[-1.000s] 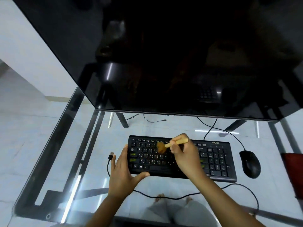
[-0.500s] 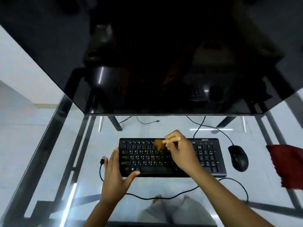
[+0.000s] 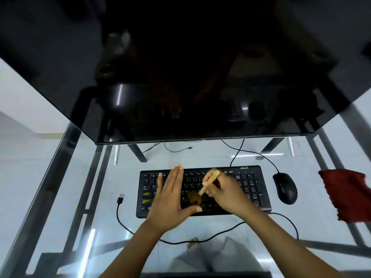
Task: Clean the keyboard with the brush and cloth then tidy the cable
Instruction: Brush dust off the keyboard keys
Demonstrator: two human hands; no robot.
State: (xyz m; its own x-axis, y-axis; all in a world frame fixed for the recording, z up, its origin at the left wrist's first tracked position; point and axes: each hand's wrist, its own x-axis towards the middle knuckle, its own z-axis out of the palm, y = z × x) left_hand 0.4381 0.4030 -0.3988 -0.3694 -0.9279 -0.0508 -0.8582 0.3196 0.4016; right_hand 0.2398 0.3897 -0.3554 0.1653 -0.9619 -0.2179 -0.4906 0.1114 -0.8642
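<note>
I hold the brush [image 3: 208, 182] in my right hand [image 3: 225, 194], fingers closed around its pale wooden handle, with the brown bristles pointing down and toward me onto the middle rows of the keyboard [image 3: 249, 185]. My left hand [image 3: 169, 194] lies flat and open on the left half of the keys, gripping nothing, thumb spread along the front edge near the space bar; I judge it serves to steady the board on the glass desk [image 3: 60, 177]. The step in hand is brushing. To do it well, I would keep the handle tilted so that only the bristle tips enter the gaps between keys, and work row by row in one direction so that debris is driven off an edge and not back under neighbouring caps. Light pressure should suffice; pressing hard would splay the bristles and could lift a key cap. The bracing hand covers keys that remain to be brushed, so I would shift it aside when the brush reaches that section. Two keys at the left edge carry yellow-green marks whose nature I cannot tell. The red cloth [image 3: 347, 195] lies well apart at the right edge of the desk, beyond the mouse [image 3: 285, 187], ready for wiping. The cable [image 3: 128, 223] runs loose along the front of the keyboard, its USB plug [image 3: 120, 198] lying free just left of the board, not yet tidied.
</note>
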